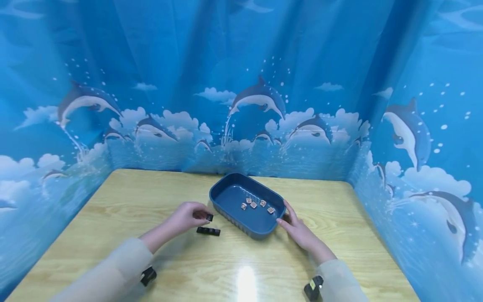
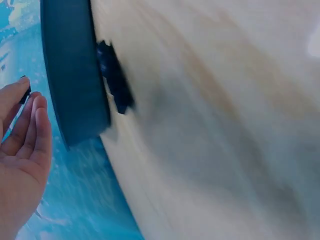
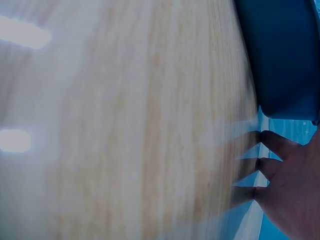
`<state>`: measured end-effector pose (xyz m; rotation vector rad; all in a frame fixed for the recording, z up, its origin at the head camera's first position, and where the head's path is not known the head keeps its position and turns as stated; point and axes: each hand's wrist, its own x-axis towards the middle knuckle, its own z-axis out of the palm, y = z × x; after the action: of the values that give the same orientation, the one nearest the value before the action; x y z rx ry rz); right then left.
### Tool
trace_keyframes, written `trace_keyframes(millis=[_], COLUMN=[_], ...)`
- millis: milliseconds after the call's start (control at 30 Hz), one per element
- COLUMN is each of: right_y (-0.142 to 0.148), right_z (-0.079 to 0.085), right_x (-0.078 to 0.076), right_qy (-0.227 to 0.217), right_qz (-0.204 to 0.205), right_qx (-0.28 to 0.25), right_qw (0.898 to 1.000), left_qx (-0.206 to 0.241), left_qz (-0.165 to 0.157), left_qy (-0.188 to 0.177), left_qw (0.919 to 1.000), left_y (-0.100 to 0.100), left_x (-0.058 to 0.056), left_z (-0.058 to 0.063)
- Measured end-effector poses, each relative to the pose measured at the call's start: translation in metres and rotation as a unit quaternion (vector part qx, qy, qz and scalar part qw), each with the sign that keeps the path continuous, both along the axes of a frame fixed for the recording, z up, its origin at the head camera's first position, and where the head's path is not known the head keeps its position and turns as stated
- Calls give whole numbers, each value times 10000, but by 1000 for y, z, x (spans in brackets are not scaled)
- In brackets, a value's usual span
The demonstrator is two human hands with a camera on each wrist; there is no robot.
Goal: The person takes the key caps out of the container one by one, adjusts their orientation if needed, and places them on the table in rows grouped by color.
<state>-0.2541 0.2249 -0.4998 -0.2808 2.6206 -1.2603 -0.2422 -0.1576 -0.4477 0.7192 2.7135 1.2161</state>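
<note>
My left hand [image 1: 191, 214] pinches a small black cube [image 1: 209, 217] between thumb and fingertips, just left of a blue rectangular dish [image 1: 234, 222]. In the left wrist view the cube [image 2: 26, 93] is mostly covered by the thumb and fingers. Below this hand, a short row of small black blocks [image 1: 208, 231] lies on the table beside the dish. My right hand [image 1: 298, 230] rests against the dish's right end, its thumb at the near corner of the rim and its fingers spread along the side. Several small tan cubes [image 1: 253, 205] with dark marks sit inside the dish.
The dish stands at an angle on a pale wood-grain table [image 1: 158, 193]. Blue curtains [image 1: 211, 50] printed with dolphins surround the table at the back and sides. Black wrist devices [image 1: 313, 288] show at the cuffs of both light sleeves [image 1: 341, 281].
</note>
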Motion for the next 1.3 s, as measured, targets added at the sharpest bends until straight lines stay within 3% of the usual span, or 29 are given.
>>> trace_keyframes(millis=[367,567,700,933,1300], right_y=[4,2,0,-1,0], right_z=[-1,-1,-1,-1,-1], right_x=[-2,-1,-1,-1,-1], right_qy=[-31,-94,-122,-83,-117], right_qz=[16,13,6,2,-25], right_qx=[-66,-79,-109,-138,-134], right_qw=[10000,9999,9999,9999,9998], left_qx=[-417,-387,-406,-567,-650], left_qz=[439,915,1042,1165,1057], left_qy=[-193,-649,-775,-765,-742], left_qw=[9980,9929,9907,9886,9895], left_y=[-33,-39,-39,-37,-34], left_x=[6,7,6,3,0], left_z=[-24,-36,-42,-44,-42])
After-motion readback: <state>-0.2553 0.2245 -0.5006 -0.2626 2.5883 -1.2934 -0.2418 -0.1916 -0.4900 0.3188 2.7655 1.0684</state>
